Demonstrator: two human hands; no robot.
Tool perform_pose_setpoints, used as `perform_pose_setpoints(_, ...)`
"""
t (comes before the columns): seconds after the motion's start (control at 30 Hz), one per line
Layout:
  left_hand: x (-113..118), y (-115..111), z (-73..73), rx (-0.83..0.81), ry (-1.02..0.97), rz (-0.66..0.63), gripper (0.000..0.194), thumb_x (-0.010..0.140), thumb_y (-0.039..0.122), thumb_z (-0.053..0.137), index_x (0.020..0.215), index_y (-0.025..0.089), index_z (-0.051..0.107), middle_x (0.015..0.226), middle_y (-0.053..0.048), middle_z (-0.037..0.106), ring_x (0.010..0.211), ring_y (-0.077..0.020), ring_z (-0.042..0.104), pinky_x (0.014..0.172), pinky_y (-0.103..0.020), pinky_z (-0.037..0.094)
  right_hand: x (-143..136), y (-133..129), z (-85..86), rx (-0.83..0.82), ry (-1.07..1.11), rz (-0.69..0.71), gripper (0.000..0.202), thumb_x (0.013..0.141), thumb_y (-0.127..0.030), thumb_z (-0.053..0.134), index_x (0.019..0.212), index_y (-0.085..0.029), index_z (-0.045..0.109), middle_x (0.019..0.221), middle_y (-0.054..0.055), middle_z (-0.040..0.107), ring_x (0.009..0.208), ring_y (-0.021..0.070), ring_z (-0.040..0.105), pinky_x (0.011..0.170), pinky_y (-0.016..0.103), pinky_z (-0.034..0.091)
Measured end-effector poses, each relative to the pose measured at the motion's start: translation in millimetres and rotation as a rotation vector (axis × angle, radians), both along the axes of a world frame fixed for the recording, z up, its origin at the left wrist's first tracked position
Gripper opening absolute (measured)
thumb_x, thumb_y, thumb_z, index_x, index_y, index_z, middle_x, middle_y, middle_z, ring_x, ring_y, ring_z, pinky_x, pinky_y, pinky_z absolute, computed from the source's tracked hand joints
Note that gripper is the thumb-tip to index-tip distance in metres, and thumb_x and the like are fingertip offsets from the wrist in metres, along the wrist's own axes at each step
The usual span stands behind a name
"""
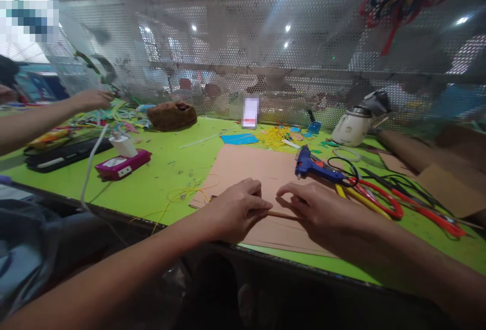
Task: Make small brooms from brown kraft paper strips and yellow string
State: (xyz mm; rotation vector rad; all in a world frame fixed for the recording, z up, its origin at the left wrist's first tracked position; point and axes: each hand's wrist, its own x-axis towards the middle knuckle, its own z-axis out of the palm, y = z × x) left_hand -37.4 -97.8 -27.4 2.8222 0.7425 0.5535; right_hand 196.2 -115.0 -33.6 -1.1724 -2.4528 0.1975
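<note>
My left hand (243, 206) is closed, with thumb and forefinger pinching a thin brown stick (283, 215) low over a pinkish-brown cardboard sheet (243, 160). The stick runs rightward to the underside of my right hand (313, 203). That hand is loosely curved, its forefinger and thumb apart; its lower fingers are partly hidden. Fine yellow thread (178, 196) lies loose left of my left hand and hangs over the table edge. Just beyond my right hand, a blue hot glue gun (317, 168) rests on the cardboard.
Right of the cardboard lie red-handled scissors (440, 218) and other tools. A white kettle (351, 126) stands behind them. Yellow scraps (279, 137) and a blue sheet (239, 139) are farther back. At left are a magenta power strip (123, 164) and another person's hand (94, 99).
</note>
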Motion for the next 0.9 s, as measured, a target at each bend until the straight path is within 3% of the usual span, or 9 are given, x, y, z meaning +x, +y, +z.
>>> perform_pose_setpoints(0.2,1,1,2.9,-0.053,0.001,0.018,0.030,0.093,0.029,0.043,0.103,0.018,0.069,0.084,-0.007,0.052,0.081,-0.0162,0.049,0.070,-0.026,0.040,-1,-18,0.3,0.125,0.065,-0.101,0.018,0.093,-0.020,0.045,0.090,-0.020,0.063,0.080,0.006,0.066,0.074,0.0187,0.058,0.066,0.030,0.043)
perform_pose_setpoints(0.4,2,1,5.7,-0.101,0.011,0.017,0.030,0.093,0.029,0.043,0.099,0.018,0.070,0.083,-0.006,0.052,0.079,-0.0154,0.050,0.070,-0.026,0.040,-7,-34,1.7,0.298,0.007,0.063,0.015,0.089,-0.014,0.049,0.082,-0.019,0.061,0.073,0.008,0.061,0.073,0.0216,0.053,0.067,0.037,0.043)
perform_pose_setpoints(0.57,1,1,6.6,-0.118,0.003,0.029,0.030,0.093,0.029,0.043,0.095,0.019,0.071,0.080,-0.005,0.052,0.077,-0.0151,0.051,0.068,-0.025,0.039,-5,-29,-8.4,0.196,0.075,0.016,0.012,0.090,-0.016,0.049,0.093,-0.017,0.061,0.076,0.008,0.061,0.072,0.0204,0.054,0.061,0.032,0.043)
perform_pose_setpoints(0.73,1,1,7.2,-0.162,-0.030,0.060,0.027,0.091,0.027,0.046,0.090,0.019,0.072,0.077,-0.004,0.053,0.075,-0.0138,0.051,0.066,-0.024,0.039,-2,-25,-3.6,0.075,0.125,-0.133,0.013,0.087,-0.026,0.055,0.093,-0.019,0.065,0.072,0.005,0.062,0.065,0.0180,0.055,0.054,0.029,0.041)
perform_pose_setpoints(0.9,1,3,7.9,-0.189,-0.028,0.118,0.022,0.088,0.027,0.051,0.087,0.018,0.071,0.079,-0.004,0.057,0.076,-0.0145,0.053,0.070,-0.026,0.040,0,-16,0.6,-0.210,0.277,-0.224,0.012,0.082,-0.029,0.061,0.088,-0.021,0.067,0.071,0.003,0.067,0.064,0.0174,0.060,0.053,0.027,0.044)
